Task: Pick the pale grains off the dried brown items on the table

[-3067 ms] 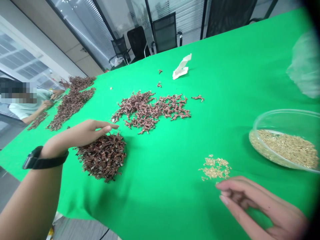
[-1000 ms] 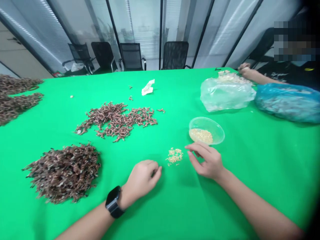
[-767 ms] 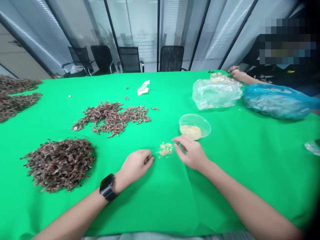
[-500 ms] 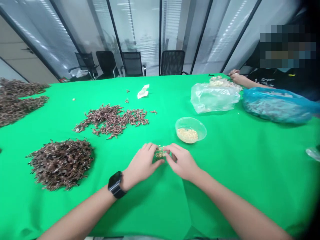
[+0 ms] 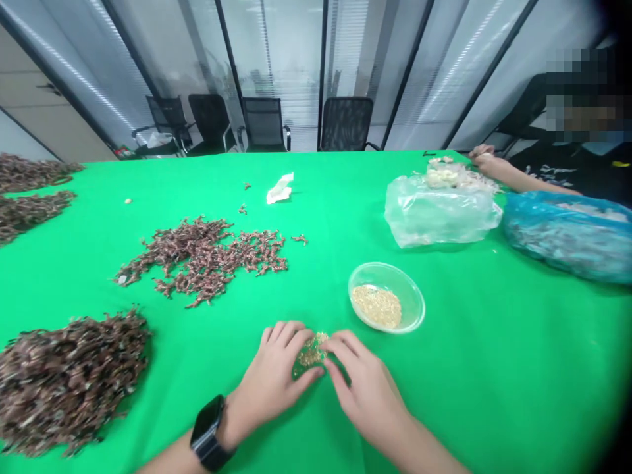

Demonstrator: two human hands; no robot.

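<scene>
Between the fingers of both hands, on the green cloth (image 5: 469, 395), I can see a small scatter of golden pieces (image 5: 311, 357). My left hand (image 5: 271, 375) arches palm-down over its left edge, thumb spread well away from the curled fingers, with pieces showing in that gap. My right hand (image 5: 368, 388) faces it, thumb and forefinger parted by a narrower gap, the forefinger's tip at the scatter's right edge; whether it touches or pinches a piece, I cannot tell from this feed. As far as it shows, the scatter's long axis slants from beside the left thumb, away toward the right forefinger; single pieces are too small for me to read their direction. Just beyond the right fingers sits a clear tub (image 5: 411, 299) with more golden pieces inside; well left of the left fingers lies a brown heap (image 5: 69, 382).
</scene>
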